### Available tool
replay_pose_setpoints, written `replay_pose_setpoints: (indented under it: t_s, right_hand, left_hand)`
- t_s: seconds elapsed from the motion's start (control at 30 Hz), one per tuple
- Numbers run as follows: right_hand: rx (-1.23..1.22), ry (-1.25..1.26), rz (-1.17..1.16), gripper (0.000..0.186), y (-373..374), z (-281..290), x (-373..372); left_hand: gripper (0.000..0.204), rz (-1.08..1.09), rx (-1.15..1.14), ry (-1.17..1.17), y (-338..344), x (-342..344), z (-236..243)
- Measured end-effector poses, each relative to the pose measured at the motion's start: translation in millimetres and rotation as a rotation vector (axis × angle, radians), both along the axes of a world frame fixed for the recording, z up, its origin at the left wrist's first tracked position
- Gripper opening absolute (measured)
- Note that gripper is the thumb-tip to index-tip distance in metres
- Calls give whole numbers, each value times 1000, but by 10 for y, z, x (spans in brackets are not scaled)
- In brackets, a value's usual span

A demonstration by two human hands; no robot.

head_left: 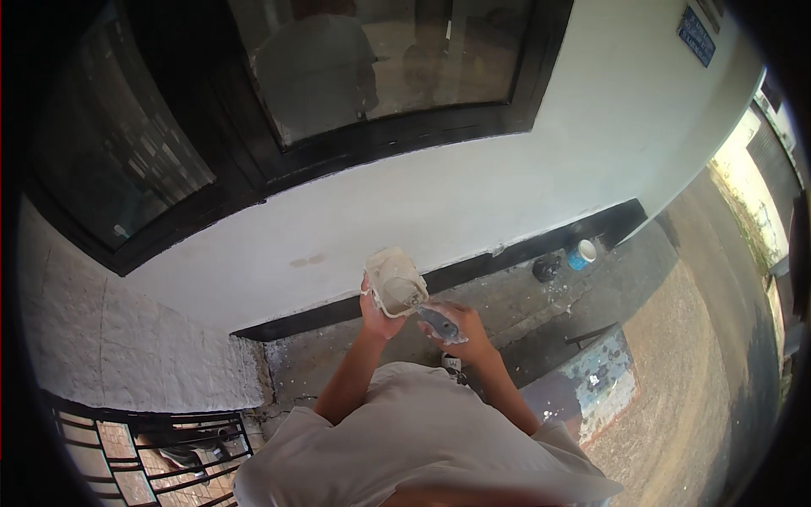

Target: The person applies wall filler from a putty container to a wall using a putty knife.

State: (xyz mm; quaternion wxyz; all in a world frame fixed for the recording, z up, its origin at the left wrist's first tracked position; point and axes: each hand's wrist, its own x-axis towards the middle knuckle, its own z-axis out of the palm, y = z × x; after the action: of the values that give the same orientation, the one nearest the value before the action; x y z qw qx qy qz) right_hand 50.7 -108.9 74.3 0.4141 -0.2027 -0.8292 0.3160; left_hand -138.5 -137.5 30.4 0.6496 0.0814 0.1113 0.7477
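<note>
My left hand (376, 314) grips an off-white, paste-smeared plastic container (395, 277) from its left side, held open side up in front of the white wall. In my right hand (460, 334) is a putty knife with a grey handle (439, 323); its blade end reaches the container's lower right corner, and white paste is on the tool and fingers. Below, part of a shoe (450, 363) shows beside my shirt.
A black-framed window (528, 114) sits in the white wall (591, 144) above a black skirting (304, 319). A blue-and-white can (582, 254) and a dark pot (546, 269) stand on the concrete step. Railings (152, 448) are lower left, a paint-flaked slab (604, 380) lower right, a road far right.
</note>
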Motion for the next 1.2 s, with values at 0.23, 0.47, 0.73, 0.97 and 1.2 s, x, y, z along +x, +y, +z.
replay_pose_setpoints:
  t_s: [0.23,0.47,0.73,0.97,1.2]
  right_hand:
    - [12,-71,-185,43,-298,48,-334]
    - [-157,-246,-197,45,-729,247,-317]
    - [-66,-241,-122,43,-961,295,-393]
    - [11,-132,-192,36,-901,327,-490]
    - [-4,-193,-101,36,-831,338,-435]
  left_hand:
    - [64,20,6,116,-50,-89,-96]
    - [69,124,35,198,-194,-288,-87]
    - [73,-17,16,34,-483,-176,-251]
    - [78,12,0,33,-534,-113,-210]
    - [76,46,80,14,-587,-253,-189]
